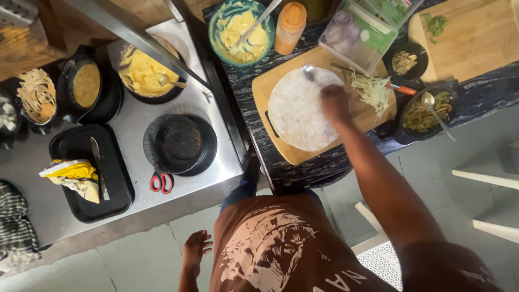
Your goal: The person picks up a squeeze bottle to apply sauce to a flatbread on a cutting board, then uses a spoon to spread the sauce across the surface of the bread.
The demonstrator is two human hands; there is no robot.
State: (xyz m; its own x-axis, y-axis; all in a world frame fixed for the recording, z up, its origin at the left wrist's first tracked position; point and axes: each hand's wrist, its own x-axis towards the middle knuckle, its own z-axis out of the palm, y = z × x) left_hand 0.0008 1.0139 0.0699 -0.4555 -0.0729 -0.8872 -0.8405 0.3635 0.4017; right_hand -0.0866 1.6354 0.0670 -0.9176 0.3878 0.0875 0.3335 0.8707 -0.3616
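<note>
Flatbread [296, 116] — thin, pale round, lying flat on a wooden board [270, 89], centre-right of frame on the dark bench [303, 167]. Likely soft, floppy, tearable; best lifted at the rim. Right hand [334, 101] closed round a spoon [309, 71] at its upper edge. Left hand [195, 250] — hanging open, holding nothing, lower centre.

a food preparation kitchen is shown, probably of a small eatery. a stainless steel counter [135, 130] is seen on the left, where black pans [178, 143] and a black tray [116, 178] with a knife are placed. a dark stone worktop [243, 81] is set beside it, on which a wooden cutting board [265, 89] with a flatbread [297, 111], bowls of sauce [240, 30] and fillings, a squeeze bottle [290, 24] and a container of sliced onions [351, 35] are laid out. the floor is tiled.
</note>
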